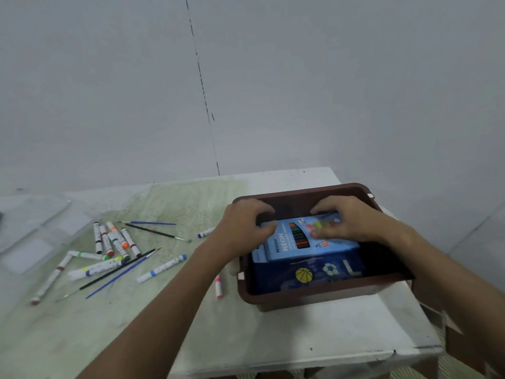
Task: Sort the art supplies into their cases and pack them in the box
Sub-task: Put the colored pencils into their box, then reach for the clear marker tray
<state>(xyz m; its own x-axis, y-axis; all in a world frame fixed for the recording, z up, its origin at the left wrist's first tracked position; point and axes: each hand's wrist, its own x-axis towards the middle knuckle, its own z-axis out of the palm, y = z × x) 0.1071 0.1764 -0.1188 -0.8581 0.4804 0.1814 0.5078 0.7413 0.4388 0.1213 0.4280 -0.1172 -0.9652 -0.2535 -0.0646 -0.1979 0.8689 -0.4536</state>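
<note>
A brown plastic box (322,295) stands on the right of the table. Inside it lies a dark blue pencil case (314,272) with a ball and flower print. On top of that case rests a light blue carton of neon colour markers (289,248). My left hand (246,222) grips the carton's far left corner and my right hand (347,217) grips its far right end, both inside the box. Loose paint markers (114,239) and several thin brushes (153,231) lie scattered on the table's left half.
A pink-capped marker (218,285) lies just left of the box, and a blue-capped marker (161,268) lies mid-table. Clear plastic cases (32,231) sit at the far left. The white table (300,332) ends at a chipped front right edge; a grey wall rises behind.
</note>
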